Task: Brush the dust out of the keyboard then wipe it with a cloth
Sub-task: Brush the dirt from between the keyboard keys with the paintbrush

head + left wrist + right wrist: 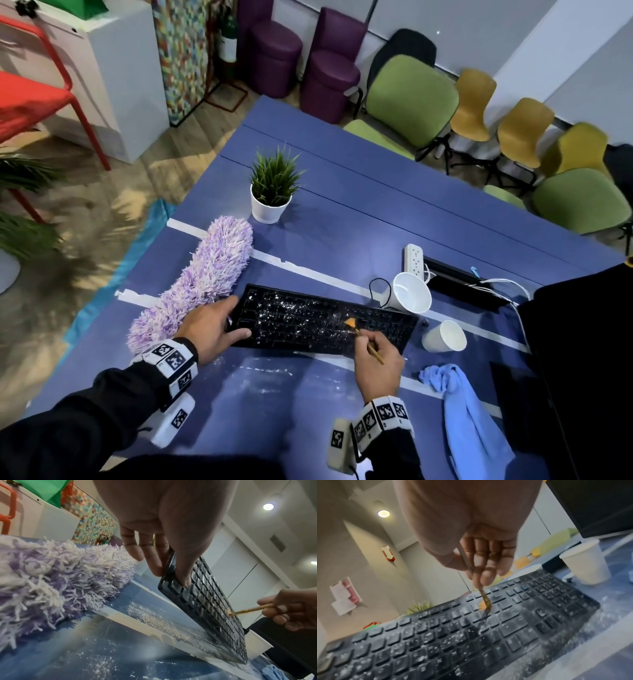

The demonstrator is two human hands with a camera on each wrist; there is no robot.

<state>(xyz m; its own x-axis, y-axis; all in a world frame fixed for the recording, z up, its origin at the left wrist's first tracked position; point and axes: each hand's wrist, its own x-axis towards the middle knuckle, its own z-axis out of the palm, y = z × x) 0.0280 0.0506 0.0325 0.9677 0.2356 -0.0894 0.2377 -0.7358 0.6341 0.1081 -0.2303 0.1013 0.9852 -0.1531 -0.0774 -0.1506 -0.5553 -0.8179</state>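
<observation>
**Brush on dusty keys, keyboard propped at left end**

Black keyboard (322, 320) on blue table (342, 212), tilted — far edge lifted, near edge down on the table, as seen from the left wrist. Keys speckled with white dust, thickest over left and middle rows. More white dust scattered on the table just in front of the near edge.

Left hand (214, 329) gripping the keyboard's left end: thumb on the top face, fingers curled round behind the edge.

Right hand (378, 365) pinching a thin wooden-handled brush (364, 337) between thumb and fingertips, other fingers curled alongside. Orange bristle tip pressed on keys right of centre, handle slanting back toward the wrist.

Light blue cloth (469, 404) crumpled on the table right of the right hand, well apart from the keyboard — untouched.

Fluffy purple-and-white duster (198, 281) lying just left of the keyboard, beside the left hand. Two white paper cups: one tipped on its side (411, 293) behind the keyboard's right end, one (443, 337) off its right end. Small potted plant (272, 192) farther back. White power strip (414, 258) and cables at far right.
</observation>
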